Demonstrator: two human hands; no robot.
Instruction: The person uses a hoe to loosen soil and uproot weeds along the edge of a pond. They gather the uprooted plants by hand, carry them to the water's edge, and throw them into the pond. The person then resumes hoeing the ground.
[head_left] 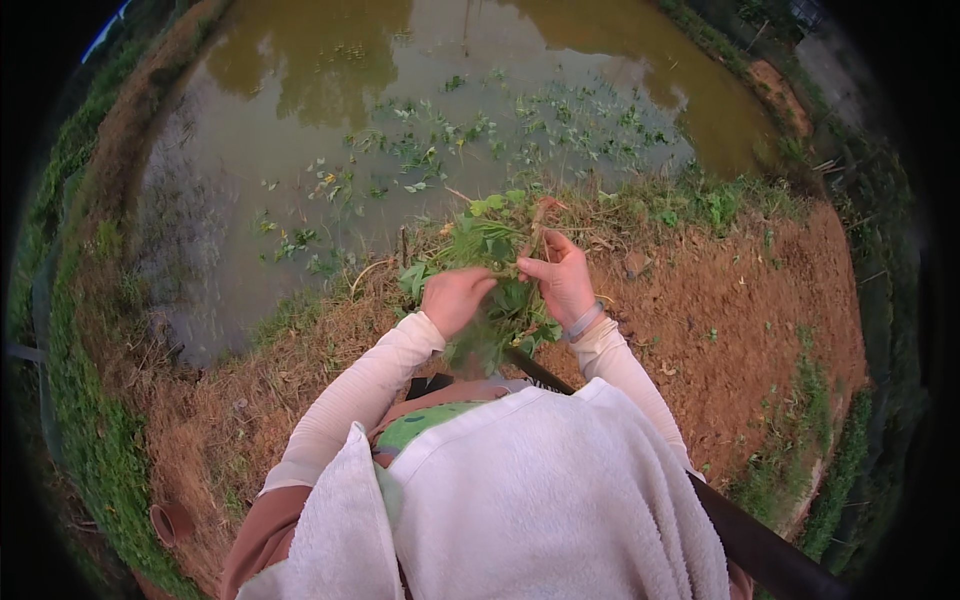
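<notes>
A bunch of leafy green plants point(487, 238) with long stems is up in front of me, close to the water's edge. My left hand point(455, 300) is closed on its left side, thumb and fingers pinching the stems. On the right, my right hand point(563, 280) pinches the same bunch, its fingertips a short way from the left ones. A reddish-brown root end point(545, 208) sticks up above the right fingers. More leaves hang below the hands. Exactly which stems each hand grips is hidden by the foliage.
Muddy pond water point(290, 150) with floating leafy plants point(430, 150) lies ahead. Bare reddish soil point(720, 290) slopes at right, dry grass point(260, 420) at left. A dark pole point(765, 550) runs beneath my right arm. A brown pot-like object point(170, 523) lies lower left.
</notes>
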